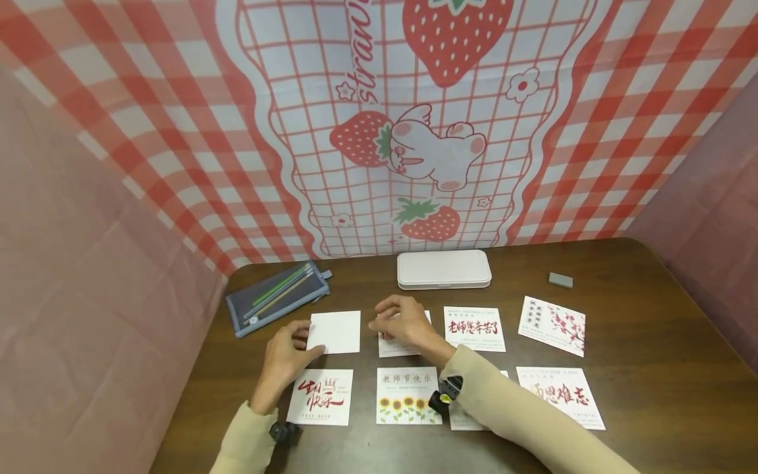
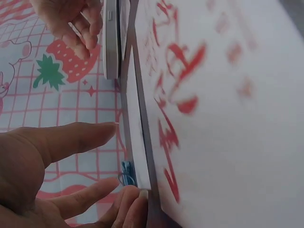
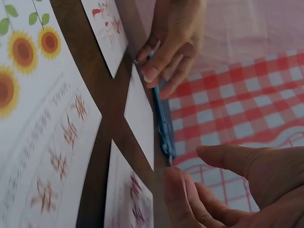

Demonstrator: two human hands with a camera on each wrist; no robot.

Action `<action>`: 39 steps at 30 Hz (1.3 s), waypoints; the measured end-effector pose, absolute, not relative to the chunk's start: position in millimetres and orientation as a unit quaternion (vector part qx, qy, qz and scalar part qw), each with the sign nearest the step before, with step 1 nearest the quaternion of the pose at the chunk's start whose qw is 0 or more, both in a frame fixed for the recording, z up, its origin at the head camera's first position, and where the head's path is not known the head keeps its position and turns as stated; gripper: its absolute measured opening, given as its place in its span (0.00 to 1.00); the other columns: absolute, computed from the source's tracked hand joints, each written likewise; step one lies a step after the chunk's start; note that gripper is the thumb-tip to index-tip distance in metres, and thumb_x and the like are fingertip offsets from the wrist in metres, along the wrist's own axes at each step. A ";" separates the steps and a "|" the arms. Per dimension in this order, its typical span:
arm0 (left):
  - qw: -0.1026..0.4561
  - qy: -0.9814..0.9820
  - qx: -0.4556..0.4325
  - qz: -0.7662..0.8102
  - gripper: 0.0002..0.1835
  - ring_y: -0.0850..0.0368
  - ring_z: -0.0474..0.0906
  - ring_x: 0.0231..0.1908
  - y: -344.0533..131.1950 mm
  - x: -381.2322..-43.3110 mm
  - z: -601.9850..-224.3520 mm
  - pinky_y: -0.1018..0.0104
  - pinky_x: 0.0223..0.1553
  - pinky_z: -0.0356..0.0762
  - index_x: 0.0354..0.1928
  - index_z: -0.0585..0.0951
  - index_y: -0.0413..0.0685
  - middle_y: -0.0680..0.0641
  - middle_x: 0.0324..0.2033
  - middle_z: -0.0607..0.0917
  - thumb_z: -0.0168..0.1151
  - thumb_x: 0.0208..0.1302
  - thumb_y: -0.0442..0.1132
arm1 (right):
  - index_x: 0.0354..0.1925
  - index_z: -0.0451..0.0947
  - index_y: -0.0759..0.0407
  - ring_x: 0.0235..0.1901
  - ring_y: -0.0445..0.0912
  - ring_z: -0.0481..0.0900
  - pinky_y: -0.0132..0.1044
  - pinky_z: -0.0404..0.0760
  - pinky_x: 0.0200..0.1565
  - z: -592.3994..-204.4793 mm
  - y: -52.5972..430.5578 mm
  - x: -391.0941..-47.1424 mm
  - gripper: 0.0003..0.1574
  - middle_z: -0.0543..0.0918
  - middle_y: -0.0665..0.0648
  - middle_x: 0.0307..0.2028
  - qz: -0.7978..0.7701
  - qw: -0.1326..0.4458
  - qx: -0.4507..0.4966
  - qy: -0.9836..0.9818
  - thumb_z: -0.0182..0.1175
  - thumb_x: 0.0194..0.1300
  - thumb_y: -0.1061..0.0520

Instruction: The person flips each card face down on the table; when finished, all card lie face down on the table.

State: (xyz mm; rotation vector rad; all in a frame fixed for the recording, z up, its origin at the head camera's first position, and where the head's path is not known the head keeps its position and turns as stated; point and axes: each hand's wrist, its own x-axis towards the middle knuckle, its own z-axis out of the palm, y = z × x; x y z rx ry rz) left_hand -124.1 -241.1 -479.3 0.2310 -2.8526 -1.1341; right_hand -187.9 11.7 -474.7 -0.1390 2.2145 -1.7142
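In the head view my left hand point(image 1: 287, 352) is at the left edge of a blank white card point(image 1: 335, 332) in the back row. The left wrist view shows its fingertips by that card's edge, thumb apart from them; whether they touch is unclear. My right hand point(image 1: 404, 324) hovers above a lettered card point(image 1: 393, 349), partly hiding it. Its fingers are loosely bent, with nothing visible between them in the right wrist view. In front lie a card with red lettering point(image 1: 320, 397) and a sunflower card point(image 1: 408, 395).
Farther right lie another red-lettered card point(image 1: 474, 328), a blossom card point(image 1: 552, 326) and a front-row card point(image 1: 562, 397). My right sleeve partly covers one more card point(image 1: 468, 419). At the back are a blue pencil pouch point(image 1: 278, 296), a white case point(image 1: 444, 268) and a grey eraser point(image 1: 560, 280).
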 end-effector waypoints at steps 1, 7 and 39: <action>0.033 -0.926 0.073 -0.369 0.31 0.41 0.87 0.43 -238.5 -124.5 -478.7 0.49 0.47 0.87 0.59 0.83 0.36 0.34 0.47 0.88 0.81 0.52 0.36 | 0.52 0.82 0.67 0.32 0.55 0.91 0.43 0.92 0.37 -474.1 15.9 -187.9 0.23 0.90 0.62 0.40 -0.601 0.166 -0.046 0.781 0.74 0.60 0.61; 0.042 -0.916 0.046 -0.396 0.30 0.40 0.88 0.44 -217.4 -127.2 -477.1 0.50 0.46 0.88 0.59 0.83 0.38 0.34 0.47 0.88 0.82 0.52 0.37 | 0.54 0.81 0.68 0.33 0.57 0.90 0.44 0.92 0.37 -472.9 41.2 -185.1 0.25 0.89 0.63 0.40 -0.594 0.153 -0.031 0.789 0.73 0.60 0.61; -0.047 -0.873 0.011 -0.485 0.33 0.30 0.77 0.65 -125.2 -123.5 -477.3 0.39 0.64 0.80 0.72 0.71 0.40 0.32 0.68 0.77 0.66 0.72 0.48 | 0.70 0.64 0.69 0.55 0.60 0.86 0.48 0.88 0.56 -472.6 110.0 -154.5 0.34 0.76 0.75 0.65 -0.626 0.182 -0.007 0.758 0.62 0.73 0.60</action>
